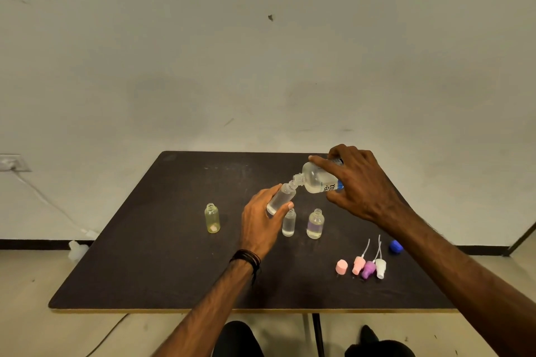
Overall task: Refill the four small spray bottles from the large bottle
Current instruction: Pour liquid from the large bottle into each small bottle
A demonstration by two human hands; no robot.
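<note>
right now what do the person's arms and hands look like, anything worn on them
Both forearms are bare, with no sleeves in view. The left hand has a stack of thin dark bands around its wrist, like cords or slim bracelets. The right hand and its wrist show no watch, ring or band that I can make out. No gloves on either hand.

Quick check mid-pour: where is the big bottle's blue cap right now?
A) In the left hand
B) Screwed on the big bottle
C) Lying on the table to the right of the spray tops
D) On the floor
C: the blue cap lies on the table, right of the spray tops, while the big bottle is open and tipped.
</note>
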